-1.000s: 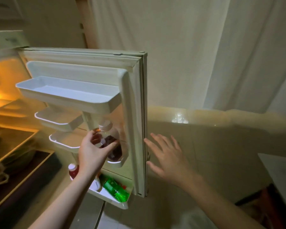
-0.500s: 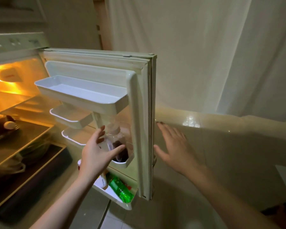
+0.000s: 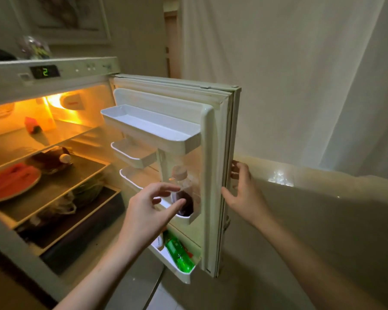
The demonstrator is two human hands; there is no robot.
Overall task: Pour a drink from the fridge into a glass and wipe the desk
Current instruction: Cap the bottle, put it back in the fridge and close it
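Note:
The fridge door (image 3: 213,175) stands wide open. A clear bottle (image 3: 184,193) with a pale cap and dark drink in its lower half sits upright in a small door pocket. My left hand (image 3: 150,211) hovers just in front of it, fingers spread and curled, thumb near the bottle's dark part, holding nothing. My right hand (image 3: 244,193) rests on the door's outer edge, fingers hooked around it. A green bottle (image 3: 179,253) lies tilted in the bottom door shelf (image 3: 177,274).
The lit fridge interior (image 3: 54,153) at left holds a watermelon half (image 3: 11,182), a dark bottle lying down (image 3: 52,159), and bagged greens (image 3: 76,198) on shelves. The upper door trays (image 3: 152,128) hold nothing. A white curtain (image 3: 300,74) hangs to the right above a pale ledge (image 3: 323,175).
The view has swung left, showing more of the fridge interior. My left hand has let go of the bottle and drawn back slightly. My right hand has moved onto the door edge.

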